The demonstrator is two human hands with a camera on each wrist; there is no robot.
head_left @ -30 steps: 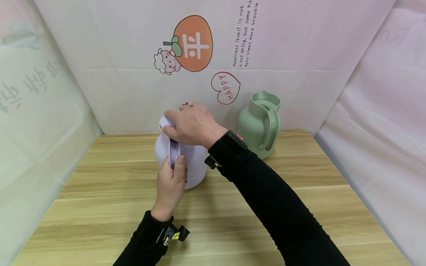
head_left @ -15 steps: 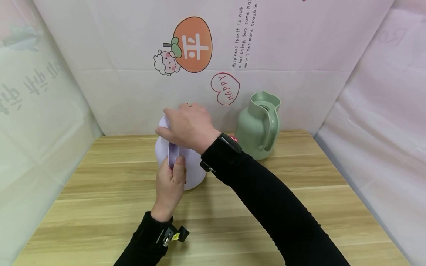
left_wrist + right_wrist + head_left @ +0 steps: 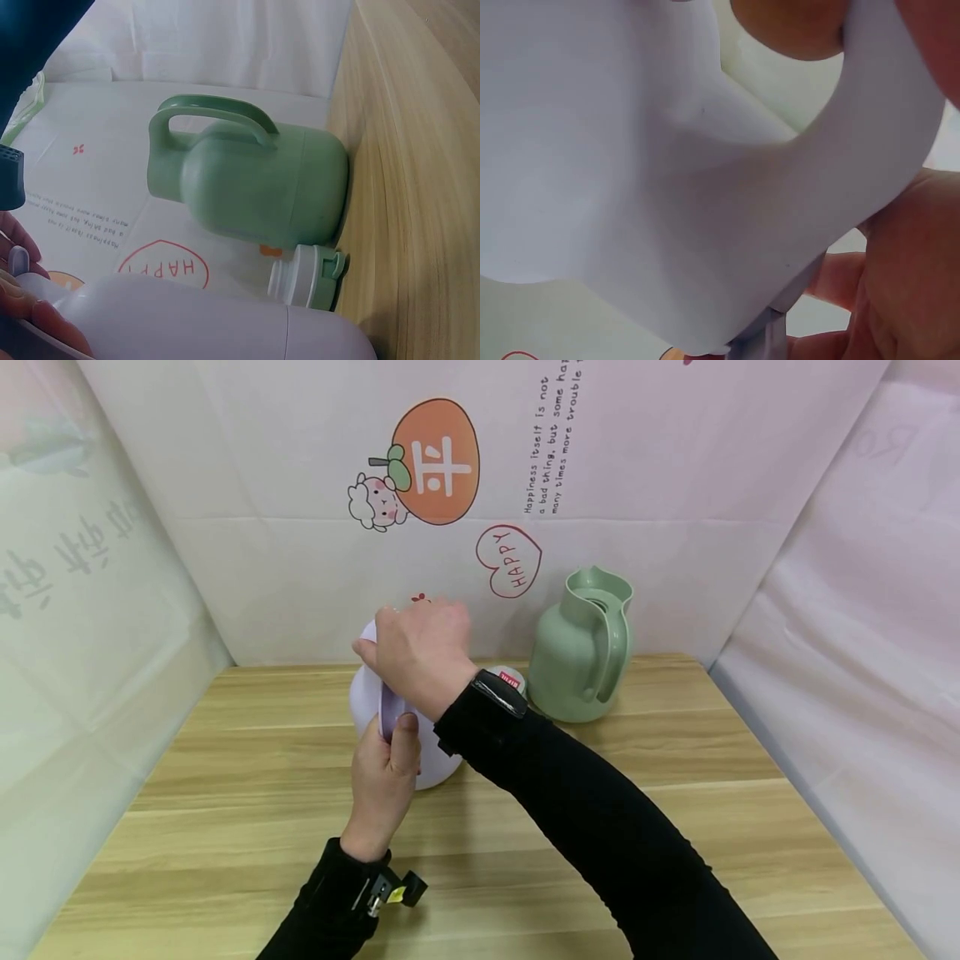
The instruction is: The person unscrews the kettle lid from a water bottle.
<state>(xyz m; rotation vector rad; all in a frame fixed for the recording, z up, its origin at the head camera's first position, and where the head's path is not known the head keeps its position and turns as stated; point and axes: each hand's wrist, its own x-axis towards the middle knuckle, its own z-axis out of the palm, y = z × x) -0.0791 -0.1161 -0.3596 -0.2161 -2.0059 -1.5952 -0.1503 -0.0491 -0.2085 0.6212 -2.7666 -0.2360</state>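
A lavender thermos jug point(image 3: 442, 767) stands upright on the wooden table. My left hand point(image 3: 384, 789) grips its handle point(image 3: 391, 706), thumb lying along the near side. Over the mouth of the jug, my right hand point(image 3: 423, 652) has its fingers curled around the stopper point(image 3: 761, 341), a small lavender part of which shows between them in the right wrist view. Most of the stopper is hidden under the hand. In the left wrist view the jug's body point(image 3: 187, 322) fills the lower part, with right-hand fingertips point(image 3: 19, 240) at its top.
A green thermos jug point(image 3: 566, 652) with an uncovered mouth stands to the right, handle towards me. Beside it a white and green stopper point(image 3: 304, 277) rests upside down on the table point(image 3: 247, 793). A printed white cloth point(image 3: 300, 585) hangs close behind.
My right hand has turned over the jug's mouth, its wrist swinging left and towards me. The stopper beside the green jug has come into sight. My left hand keeps its hold.
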